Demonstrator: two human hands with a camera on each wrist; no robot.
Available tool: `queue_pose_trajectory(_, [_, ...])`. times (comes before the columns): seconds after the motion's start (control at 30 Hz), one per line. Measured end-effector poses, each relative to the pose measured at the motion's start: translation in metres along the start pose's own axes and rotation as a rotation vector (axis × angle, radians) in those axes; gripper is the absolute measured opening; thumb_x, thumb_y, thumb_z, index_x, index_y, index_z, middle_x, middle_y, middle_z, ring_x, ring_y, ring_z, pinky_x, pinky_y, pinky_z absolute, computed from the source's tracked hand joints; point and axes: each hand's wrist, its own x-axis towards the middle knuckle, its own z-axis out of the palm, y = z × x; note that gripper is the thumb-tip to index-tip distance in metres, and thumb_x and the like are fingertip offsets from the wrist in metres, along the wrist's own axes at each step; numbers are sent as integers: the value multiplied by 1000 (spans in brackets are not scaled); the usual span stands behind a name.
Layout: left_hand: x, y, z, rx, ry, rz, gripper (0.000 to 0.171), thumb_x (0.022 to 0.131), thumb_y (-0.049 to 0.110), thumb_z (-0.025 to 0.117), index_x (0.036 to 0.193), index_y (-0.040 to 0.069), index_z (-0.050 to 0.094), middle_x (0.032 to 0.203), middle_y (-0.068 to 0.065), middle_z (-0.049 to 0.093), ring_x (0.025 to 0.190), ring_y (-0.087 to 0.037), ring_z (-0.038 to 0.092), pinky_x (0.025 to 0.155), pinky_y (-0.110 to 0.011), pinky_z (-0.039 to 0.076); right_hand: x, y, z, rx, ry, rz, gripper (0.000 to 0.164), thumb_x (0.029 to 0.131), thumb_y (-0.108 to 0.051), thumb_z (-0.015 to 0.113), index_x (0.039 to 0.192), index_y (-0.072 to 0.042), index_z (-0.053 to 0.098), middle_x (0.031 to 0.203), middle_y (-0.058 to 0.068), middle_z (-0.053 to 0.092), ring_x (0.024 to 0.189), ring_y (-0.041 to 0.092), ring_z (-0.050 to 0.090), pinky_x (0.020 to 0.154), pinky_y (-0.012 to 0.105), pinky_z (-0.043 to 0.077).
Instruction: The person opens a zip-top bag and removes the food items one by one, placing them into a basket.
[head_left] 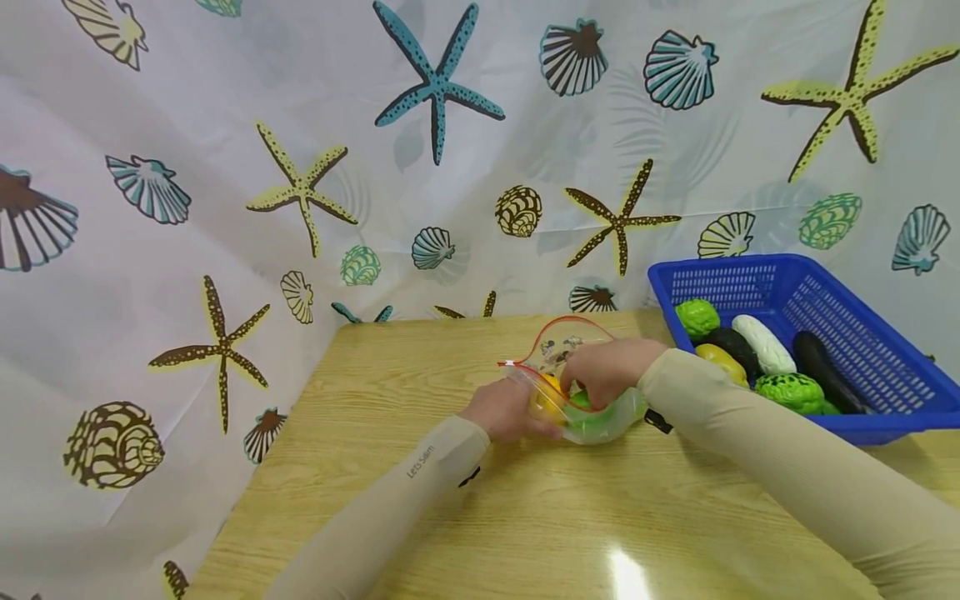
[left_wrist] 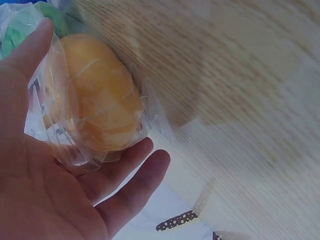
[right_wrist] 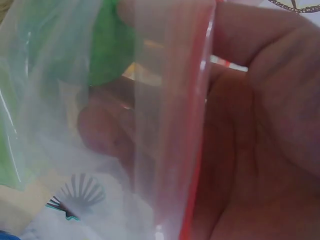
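A clear zip bag [head_left: 603, 429] with a red zip edge lies on its side on the table, its mouth gaping. My left hand [head_left: 510, 410] holds it from the left, thumb and fingers on either side of a smooth yellow-orange fruit [left_wrist: 97, 90] seen through the film. Past the red zip edge, my right hand [head_left: 609, 371] reaches into the bag. Its fingers hold a green vegetable [right_wrist: 112, 50], partly hidden by the hazy plastic; its exact kind is unclear. Something lighter green [right_wrist: 7, 145] shows farther inside the bag.
At the right stands a blue plastic basket [head_left: 892, 333] holding a long dark eggplant [head_left: 825, 367], a white vegetable [head_left: 763, 343], a yellow fruit [head_left: 722, 364] and bumpy green ones [head_left: 789, 390]. A shell-and-starfish curtain [head_left: 465, 208] hangs behind the wooden table [head_left: 405, 358].
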Motion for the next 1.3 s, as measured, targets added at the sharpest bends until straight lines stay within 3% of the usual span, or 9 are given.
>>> queue_pose_trajectory(0.23, [0,1,1,11,2,-1,79,63,78,64,104,11,53,84,0,57,65,-14,52,57,-31,47,2,1,4,20,-49,51,39,71,-7,70,107,-22,71,94,-4,61,81,15,50,64,31,43])
queue_pose_trajectory(0.5, [0,0,4,21,9,-3,80,62,80,62,106,13,58,103,-3,61,71,-13,53,65,-33,51,0,1,6,50,-13,28,35,73,-10,73,107,-18,70,95,-4,62,81,15,50,72,34,47])
queue_pose_trajectory(0.73, [-1,-1,3,-5,-6,-7,83,63,79,64,111,11,57,90,0,61,69,-13,53,65,-33,49,-4,2,2,55,35,9,40,72,-14,72,112,-14,70,102,-2,63,81,15,51,73,33,49])
queue_pose_trajectory(0.9, [-1,-2,1,-22,-9,10,86,65,77,63,122,13,58,103,1,65,77,-13,56,70,-35,51,-10,6,-8,73,143,-28,45,73,-18,73,117,-10,66,105,0,64,82,13,52,75,34,51])
queue_pose_trajectory(1.03, [-1,-1,2,-31,-14,8,89,66,76,63,129,14,55,117,-1,64,84,-14,57,75,-38,52,-22,10,-16,87,286,-55,48,75,-20,73,121,-10,63,114,3,63,92,14,53,82,38,50])
queue_pose_trajectory(1.3, [-2,0,3,8,-26,-16,82,65,78,62,112,10,59,101,-2,62,72,-14,54,67,-34,51,-69,26,-26,117,494,-29,53,80,-23,71,129,-12,56,123,9,57,101,20,52,84,45,50])
